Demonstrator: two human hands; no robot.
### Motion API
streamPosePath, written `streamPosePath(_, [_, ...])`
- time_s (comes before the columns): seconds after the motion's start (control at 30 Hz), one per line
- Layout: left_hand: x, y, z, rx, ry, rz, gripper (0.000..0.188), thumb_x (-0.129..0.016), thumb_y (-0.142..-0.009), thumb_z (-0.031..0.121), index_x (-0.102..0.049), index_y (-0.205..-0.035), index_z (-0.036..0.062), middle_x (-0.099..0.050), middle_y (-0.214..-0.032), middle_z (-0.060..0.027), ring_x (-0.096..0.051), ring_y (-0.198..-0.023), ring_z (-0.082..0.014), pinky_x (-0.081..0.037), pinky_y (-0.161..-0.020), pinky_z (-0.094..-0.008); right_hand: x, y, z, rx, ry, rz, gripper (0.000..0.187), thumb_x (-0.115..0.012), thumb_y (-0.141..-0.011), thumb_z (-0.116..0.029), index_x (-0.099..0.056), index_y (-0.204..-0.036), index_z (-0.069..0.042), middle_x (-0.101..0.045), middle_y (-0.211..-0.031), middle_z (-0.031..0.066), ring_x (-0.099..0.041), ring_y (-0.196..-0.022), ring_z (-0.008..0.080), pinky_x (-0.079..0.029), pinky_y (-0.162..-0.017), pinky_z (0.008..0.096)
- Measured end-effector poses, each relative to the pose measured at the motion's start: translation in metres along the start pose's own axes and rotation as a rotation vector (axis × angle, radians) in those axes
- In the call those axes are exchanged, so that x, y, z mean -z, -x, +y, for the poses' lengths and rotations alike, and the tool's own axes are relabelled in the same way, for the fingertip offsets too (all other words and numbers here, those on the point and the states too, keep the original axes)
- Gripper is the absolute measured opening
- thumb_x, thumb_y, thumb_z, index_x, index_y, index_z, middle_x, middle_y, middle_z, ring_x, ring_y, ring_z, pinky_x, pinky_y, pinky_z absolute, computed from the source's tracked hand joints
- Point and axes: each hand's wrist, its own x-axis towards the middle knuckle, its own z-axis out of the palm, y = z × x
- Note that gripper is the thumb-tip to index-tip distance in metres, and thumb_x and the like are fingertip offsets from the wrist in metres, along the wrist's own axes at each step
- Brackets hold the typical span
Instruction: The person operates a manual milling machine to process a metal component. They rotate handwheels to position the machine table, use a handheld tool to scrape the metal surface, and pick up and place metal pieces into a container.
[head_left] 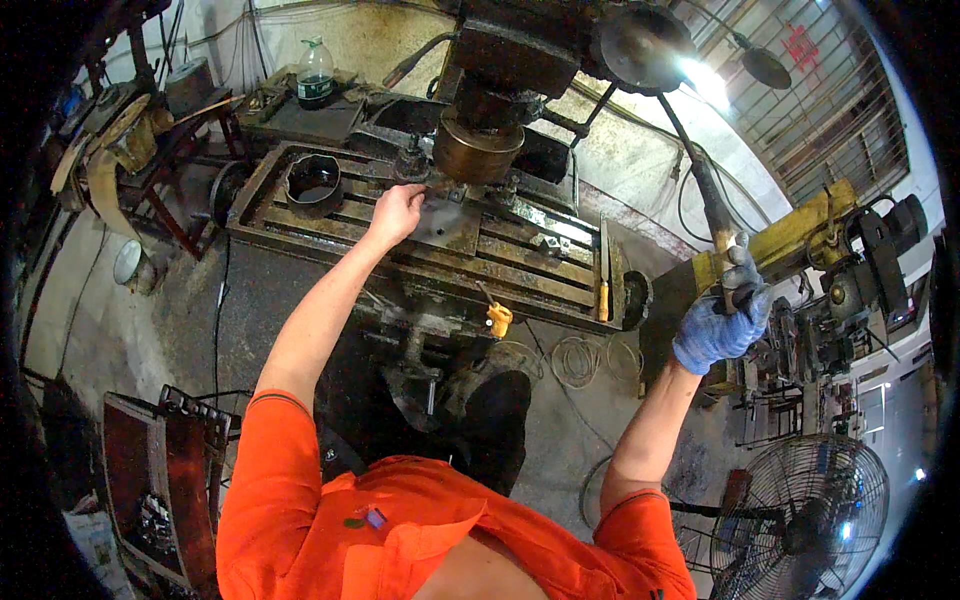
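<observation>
So, R grip (728, 318), wrapped rnd lever (708, 192)

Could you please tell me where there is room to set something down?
The slotted table has bare patches front right, between the grey plate and long yellow-handled tool, and between the round pot and left hand. It is crowded beneath the spindle.

A machine workshop is indicated by the spindle head (478, 148), the grimy slotted table (535, 270), the stained floor (275, 315) and the caged fan (805, 538).
</observation>
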Motion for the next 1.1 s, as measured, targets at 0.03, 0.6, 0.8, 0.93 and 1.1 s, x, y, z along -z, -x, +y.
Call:
streamPosePath(0.03, [0.002, 0.001, -0.001, -0.011, 0.015, 0.004, 0.025, -0.052, -0.081, 0.015, -0.061, -0.099, 0.0017, -0.062, -0.088, -0.0194, -0.06, -0.083, -0.0339, -0.047, -0.073, -0.0392, 0.001, 0.001, 0.002, 0.027, 0.052, -0.012, 0.039, -0.04, -0.088, -0.031, -0.054, -0.074, 0.002, -0.058, -0.081, 0.0145, -0.053, -0.092, 0.0281, -0.028, -0.1, 0.0461])
streamPosePath(0.6, [0.162, 0.021, -0.054, 0.018, -0.698, 0.248, 0.023, -0.049, -0.084, 0.017, -0.059, -0.102, 0.008, -0.062, -0.075, -0.0183, -0.06, -0.07, -0.0342, -0.048, -0.061, -0.0442, 0.0, 0.024, 0.014, 0.089, 0.096, -0.039, 0.035, -0.041, -0.086, -0.027, -0.053, -0.072, 0.003, -0.059, -0.083, 0.0142, -0.054, -0.089, 0.0272, -0.031, -0.098, 0.0483])
streamPosePath(0.8, [0.159, 0.031, -0.073, -0.028, -0.868, 0.002, 0.033, -0.053, -0.082, 0.021, -0.053, -0.113, 0.0118, -0.062, -0.073, -0.0162, -0.061, -0.065, -0.0319, -0.049, -0.058, -0.0414, 0.016, 0.028, 0.027, 0.045, 0.01, -0.064, 0.036, -0.043, -0.086, -0.029, -0.056, -0.075, 0.004, -0.058, -0.076, 0.012, -0.053, -0.08, 0.0231, -0.033, -0.089, 0.043])
streamPosePath(0.93, [0.167, 0.036, -0.055, -0.009, -0.835, 0.004, 0.039, -0.055, -0.081, 0.026, -0.051, -0.117, 0.0125, -0.062, -0.075, -0.0161, -0.061, -0.069, -0.0316, -0.048, -0.06, -0.0415, 0.003, 0.025, 0.019, 0.07, -0.051, -0.027, 0.03, -0.047, -0.086, -0.024, -0.06, -0.079, 0.002, -0.062, -0.078, 0.0112, -0.05, -0.063, 0.013, -0.041, -0.063, 0.0283])
streamPosePath(1.1, [0.235, 0.073, -0.056, 0.083, -0.847, 0.068, 0.044, -0.055, -0.08, 0.031, -0.049, -0.119, 0.0117, -0.063, -0.084, -0.0144, -0.06, -0.078, -0.0311, -0.048, -0.064, -0.043, 0.001, 0.014, 0.015, 0.265, 0.388, -0.022, 0.019, -0.052, -0.081, -0.016, -0.061, -0.081, 0.001, -0.064, -0.081, 0.0105, -0.05, -0.062, 0.014, -0.04, -0.06, 0.0272])
